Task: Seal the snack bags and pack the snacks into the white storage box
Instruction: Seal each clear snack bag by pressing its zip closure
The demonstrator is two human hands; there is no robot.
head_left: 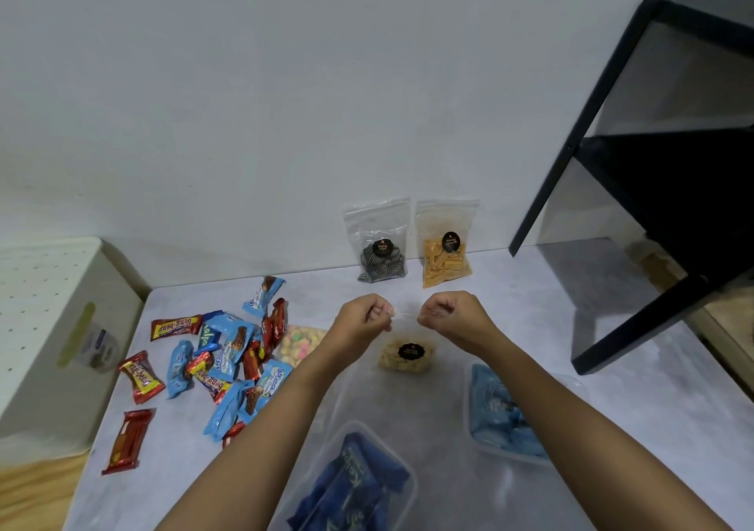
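The bag (406,353) in hand is a clear pouch of pale chips with a black label, standing on the table (530,326) in front of me, just past the tubs. Both hands are curled and pinch its top edge: left hand (363,318) at the left end and right hand (449,314) at the right, with the strip stretched between them. I cannot tell whether the strip has closed yet.

I judge the main risk to be a half-made seal. If the fingers skip part of the strip, the bag may gape open and spill once it lies in the box. Pulling the ends apart too hard could tip the pouch, since only its base rests on the table. Squeezing lower down would crush the chips.

Nearest to me, a clear tub (359,424) holds dark blue wrapped snacks, with my left forearm close beside it. A second clear tub (466,400) under my right forearm holds lighter blue wrappers. Neither tub shows a lid.

Left of the bag lies a flat pouch of pastel snacks (300,340), partly under a loose pile of bars (228,359) in red and blue wrappers.

Against the wall stand a dark bag (381,253) of spiral chips and a yellow bag (444,253) of sticks, side by side.

The white box (61,326) sits at the far left, well apart from the hands. Its dotted top looks shut, so its contents are hidden. It would need opening before anything goes in.
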